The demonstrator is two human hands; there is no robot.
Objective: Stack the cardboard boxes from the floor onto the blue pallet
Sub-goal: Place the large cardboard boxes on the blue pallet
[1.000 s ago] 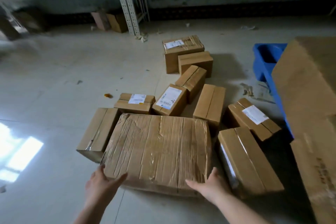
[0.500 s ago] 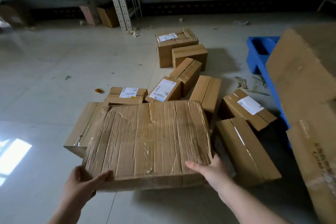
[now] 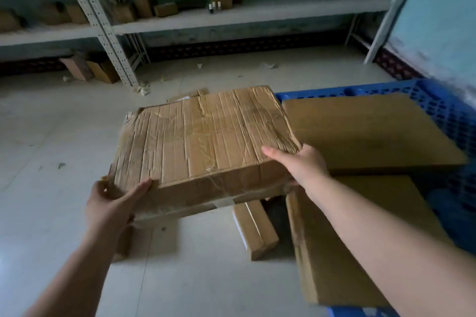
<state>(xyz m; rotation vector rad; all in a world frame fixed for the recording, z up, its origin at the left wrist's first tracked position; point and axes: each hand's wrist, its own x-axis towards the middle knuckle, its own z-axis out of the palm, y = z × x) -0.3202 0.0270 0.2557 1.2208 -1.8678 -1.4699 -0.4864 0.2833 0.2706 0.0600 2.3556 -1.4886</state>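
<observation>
A wide, flat cardboard box [image 3: 206, 136] wrapped in wrinkled tape hangs in the air, tilted, above the floor. My left hand [image 3: 113, 201] grips its near left corner, thumb on top. My right hand [image 3: 301, 162] holds its near right corner, thumb across the top. Its far right edge reaches the blue pallet [image 3: 438, 103]. On the pallet lie two large flat cardboard boxes, one at the back [image 3: 373, 131] and one nearer [image 3: 347, 252]. A small box [image 3: 255, 229] lies on the floor under the lifted one.
Metal shelving [image 3: 103, 26] with small boxes stands along the back wall. Two boxes [image 3: 87, 69] lean by its upright on the floor. Paper scraps litter the pale tiled floor [image 3: 51, 136]. A light blue wall [image 3: 438, 20] is at the right.
Both hands have lifted the wide taped box off the floor and carried it right toward the pallet. The view has turned right, so most floor boxes are hidden beneath it.
</observation>
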